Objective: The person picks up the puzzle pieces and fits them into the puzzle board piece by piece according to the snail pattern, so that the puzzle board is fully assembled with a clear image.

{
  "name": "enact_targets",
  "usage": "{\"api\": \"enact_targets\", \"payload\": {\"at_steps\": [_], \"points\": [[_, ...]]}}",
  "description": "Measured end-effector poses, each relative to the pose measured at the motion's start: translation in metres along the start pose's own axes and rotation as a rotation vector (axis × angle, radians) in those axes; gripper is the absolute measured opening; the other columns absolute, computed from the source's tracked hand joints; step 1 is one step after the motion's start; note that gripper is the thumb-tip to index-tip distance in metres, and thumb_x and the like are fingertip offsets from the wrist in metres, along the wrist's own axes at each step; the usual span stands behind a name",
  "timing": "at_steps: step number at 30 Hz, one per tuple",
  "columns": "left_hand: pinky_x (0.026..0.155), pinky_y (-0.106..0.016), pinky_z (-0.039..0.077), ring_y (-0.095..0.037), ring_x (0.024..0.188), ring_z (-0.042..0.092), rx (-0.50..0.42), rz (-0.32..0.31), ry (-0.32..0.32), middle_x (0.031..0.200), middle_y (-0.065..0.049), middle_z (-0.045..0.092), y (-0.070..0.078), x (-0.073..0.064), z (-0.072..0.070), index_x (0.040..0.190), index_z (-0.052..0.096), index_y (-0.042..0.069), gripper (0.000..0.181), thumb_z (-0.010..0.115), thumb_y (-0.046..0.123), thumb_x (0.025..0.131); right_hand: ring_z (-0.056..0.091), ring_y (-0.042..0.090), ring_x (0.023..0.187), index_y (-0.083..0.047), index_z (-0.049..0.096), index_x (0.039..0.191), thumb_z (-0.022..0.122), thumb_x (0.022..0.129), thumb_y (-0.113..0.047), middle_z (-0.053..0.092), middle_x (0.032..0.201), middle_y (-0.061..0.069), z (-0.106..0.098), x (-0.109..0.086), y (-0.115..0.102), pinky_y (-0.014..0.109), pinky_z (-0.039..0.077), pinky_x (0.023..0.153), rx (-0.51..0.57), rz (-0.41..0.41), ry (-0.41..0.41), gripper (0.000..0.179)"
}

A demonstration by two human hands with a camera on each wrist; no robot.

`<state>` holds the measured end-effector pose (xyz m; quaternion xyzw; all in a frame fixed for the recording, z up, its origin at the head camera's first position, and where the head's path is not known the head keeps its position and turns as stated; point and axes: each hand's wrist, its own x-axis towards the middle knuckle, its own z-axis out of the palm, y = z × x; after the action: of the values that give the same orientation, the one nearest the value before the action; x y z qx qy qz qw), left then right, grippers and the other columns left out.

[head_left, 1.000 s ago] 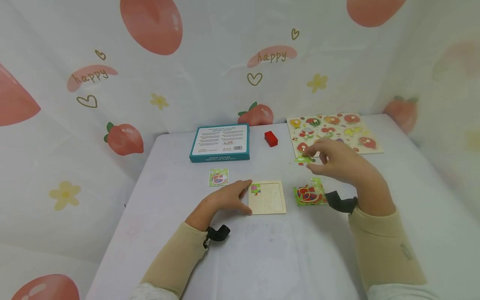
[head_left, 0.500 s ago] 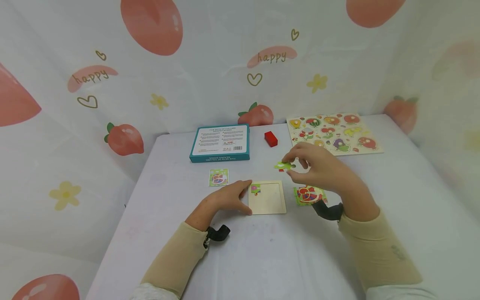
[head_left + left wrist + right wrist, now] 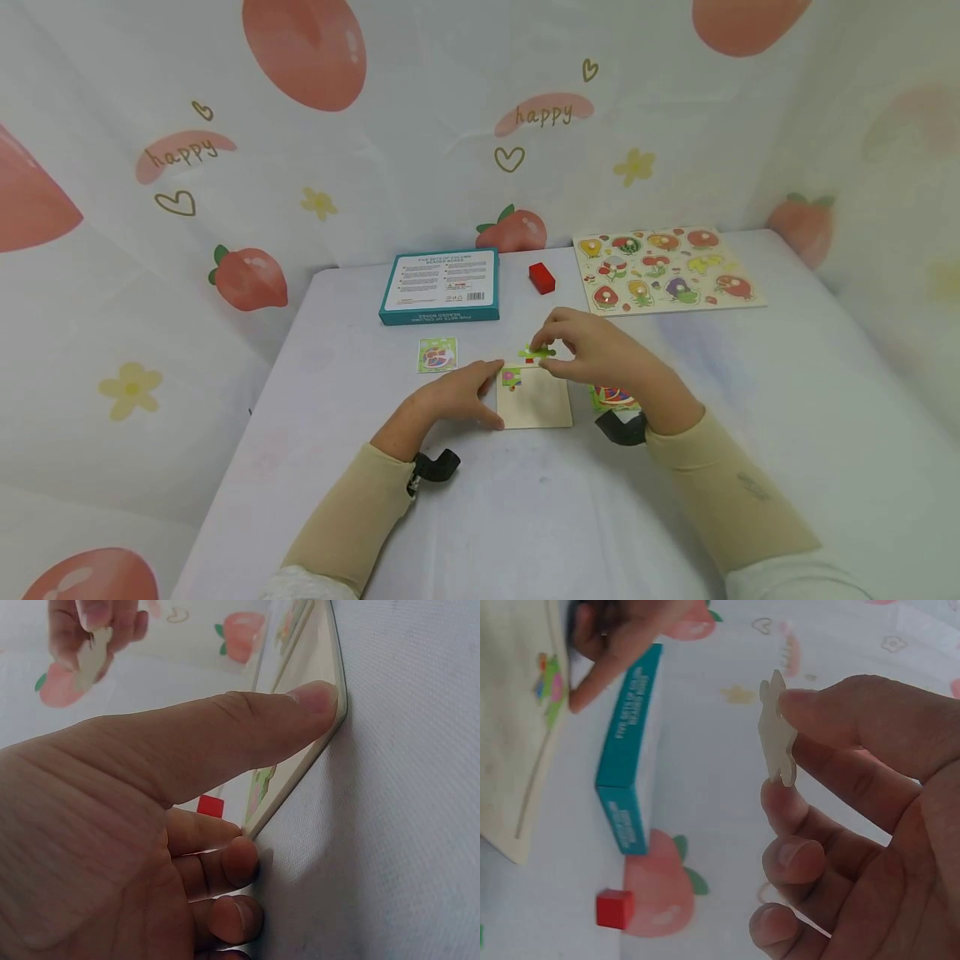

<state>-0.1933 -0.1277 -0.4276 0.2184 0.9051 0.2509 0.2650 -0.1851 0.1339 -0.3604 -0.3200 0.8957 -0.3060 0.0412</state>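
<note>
My right hand (image 3: 597,351) pinches a green jigsaw puzzle piece (image 3: 533,352) between thumb and fingertips, over the far edge of a square wooden puzzle tray (image 3: 536,408). In the right wrist view the pale wooden back of the puzzle piece (image 3: 776,735) faces the camera, tilted upright. My left hand (image 3: 453,394) holds the tray's left side, thumb at the near corner and a finger at the far corner. One puzzle piece with a pink flower (image 3: 512,377) lies in the tray's far left corner. Partly hidden under my right wrist are more red and green puzzle pieces (image 3: 613,396).
A small picture card (image 3: 437,355) lies left of the tray. Behind it are a teal-edged flat box (image 3: 440,286) and a red block (image 3: 542,277). A fruit peg board (image 3: 667,271) lies at the back right, against the printed curtain.
My right hand has carried the green puzzle piece leftward and nearer, from beside the fruit board to over the tray's far edge. The left hand and the tray have stayed in place.
</note>
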Motion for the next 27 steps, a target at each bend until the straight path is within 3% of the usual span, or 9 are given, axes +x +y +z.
{"api": "enact_targets", "payload": {"at_steps": [8, 27], "points": [[0.080, -0.035, 0.038, -0.018, 0.097, 0.046, -0.006, 0.008, -0.005, 0.102, -0.005, 0.047, -0.001, 0.000, -0.001, 0.160, 0.033, 0.006, 0.103, 0.090, 0.033, 0.080, 0.061, 0.027, 0.098, -0.019, 0.080, 0.108, 0.078, 0.092, -0.021, 0.063, 0.107, -0.002, 0.020, 0.012, 0.012, 0.035, 0.052, 0.080, -0.057, 0.033, -0.087, 0.016], [0.083, -0.035, 0.038, -0.018, 0.100, 0.047, 0.003, 0.018, 0.000, 0.104, -0.006, 0.048, -0.002, 0.001, 0.000, 0.160, 0.033, 0.006, 0.102, 0.090, 0.032, 0.080, 0.059, 0.019, 0.098, -0.017, 0.082, 0.111, 0.077, 0.094, -0.021, 0.063, 0.110, 0.002, 0.053, 0.027, 0.028, 0.036, 0.052, 0.089, -0.163, 0.129, -0.214, 0.018]]}}
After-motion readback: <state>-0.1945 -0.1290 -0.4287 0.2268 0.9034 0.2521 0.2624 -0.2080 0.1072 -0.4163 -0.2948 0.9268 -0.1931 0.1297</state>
